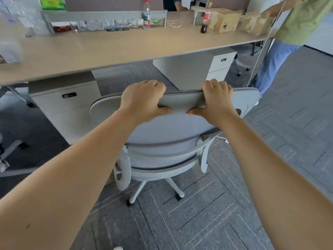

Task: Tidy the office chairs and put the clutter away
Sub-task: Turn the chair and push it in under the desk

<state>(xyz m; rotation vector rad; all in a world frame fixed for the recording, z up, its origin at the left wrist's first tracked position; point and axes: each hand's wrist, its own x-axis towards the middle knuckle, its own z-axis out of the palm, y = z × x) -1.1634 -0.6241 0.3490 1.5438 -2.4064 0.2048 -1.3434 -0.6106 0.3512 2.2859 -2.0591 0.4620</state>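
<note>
A grey office chair (167, 134) with a white frame and wheeled base stands on the carpet in front of the long wooden desk (108, 49). My left hand (144, 100) and my right hand (216, 100) both grip the top edge of its backrest, fingers curled over the front, thumbs behind. The chair faces the gap under the desk between two white drawer cabinets. On the desk stand a clear water bottle (146, 15), a cola bottle (206, 18) and a cardboard box (223, 19).
White drawer cabinets stand under the desk at left (66, 109) and right (194, 71). A person in a green shirt and blue trousers (284, 42) stands at the desk's right end. Another chair (245, 56) sits under the desk at right. A grey shelf riser (104, 16) holds small items.
</note>
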